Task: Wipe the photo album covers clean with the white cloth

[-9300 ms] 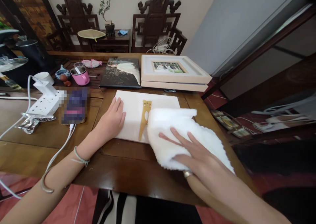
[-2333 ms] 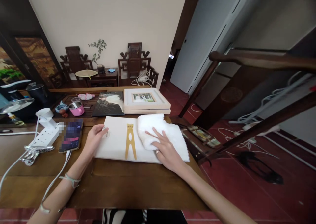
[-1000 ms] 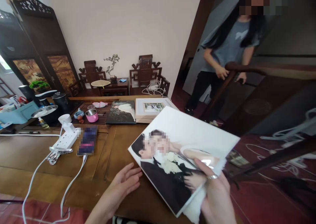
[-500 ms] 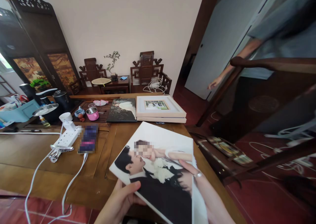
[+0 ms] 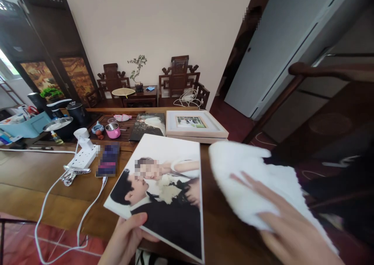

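A large photo canvas (image 5: 163, 187) showing a couple lies face up on the wooden table (image 5: 35, 179). My left hand (image 5: 125, 237) grips its near edge, thumb on top of the picture. My right hand (image 5: 289, 234) is raised at the right with fingers stretched flat under or against a fluffy white cloth (image 5: 251, 179), which it carries just right of the canvas. The cloth hangs above the table's right edge and does not touch the canvas.
Behind the canvas lie a framed photo (image 5: 195, 124) on a stack and a dark photo panel (image 5: 147, 125). At the left are a phone (image 5: 107, 164) on a cable, a white power strip (image 5: 82, 158), a pink mug (image 5: 112, 130) and kettles. Carved chairs stand by the wall.
The canvas was turned from its white back to picture side up and now lies flatter, further left. My right hand left the canvas and lifted the cloth to the right. The other person has gone from view.
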{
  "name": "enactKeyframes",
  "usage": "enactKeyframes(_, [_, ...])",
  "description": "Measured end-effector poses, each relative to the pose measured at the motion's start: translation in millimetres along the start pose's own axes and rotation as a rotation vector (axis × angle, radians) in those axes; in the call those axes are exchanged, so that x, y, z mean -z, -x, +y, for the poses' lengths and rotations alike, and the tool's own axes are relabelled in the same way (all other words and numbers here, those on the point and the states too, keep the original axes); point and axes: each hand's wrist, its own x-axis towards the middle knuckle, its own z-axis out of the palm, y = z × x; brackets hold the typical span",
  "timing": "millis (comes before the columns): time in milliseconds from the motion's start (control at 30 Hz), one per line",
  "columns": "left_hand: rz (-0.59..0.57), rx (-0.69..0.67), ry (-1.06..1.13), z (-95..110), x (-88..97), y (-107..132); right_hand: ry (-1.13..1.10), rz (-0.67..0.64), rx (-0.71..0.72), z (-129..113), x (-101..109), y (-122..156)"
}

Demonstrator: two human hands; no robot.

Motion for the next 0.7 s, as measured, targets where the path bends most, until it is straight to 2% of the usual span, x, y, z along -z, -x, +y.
enactKeyframes(100, [0.087,-0.016,0.022,10.1,9.8,2.8,0.209,-0.532,0.289,-17.3,-12.8,-0.5])
enactKeyframes(133, [0.102,-0.012,0.024,12.6,14.0,3.6,0.265,-0.639,0.344,-25.9,-17.3,-1.5])
enactKeyframes(200, [0.140,-0.018,0.027,16.4,22.6,4.7,0.290,-0.730,0.382,-43.6,-26.4,-6.6])
enactKeyframes(300, [0.214,-0.040,0.040,21.0,32.9,5.6,0.240,-0.717,0.419,-61.6,-45.7,-27.5])
enactKeyframes(400, [0.253,-0.071,0.039,25.7,38.5,6.2,0.282,-0.563,0.476,-65.1,-81.6,-65.3])
enactKeyframes(500, [0.242,-0.097,0.022,30.4,41.7,6.2,0.530,-0.538,0.636,-63.2,-132.5,-110.3])
enactKeyframes(600, [0.207,-0.052,0.020,34.2,44.7,4.0,0.641,-0.560,0.679,-62.1,-188.8,-148.7])
enactKeyframes(700, [0.202,-0.025,0.033,36.2,49.8,-1.7,0.750,-0.601,0.731,-56.3,-242.8,-173.6])
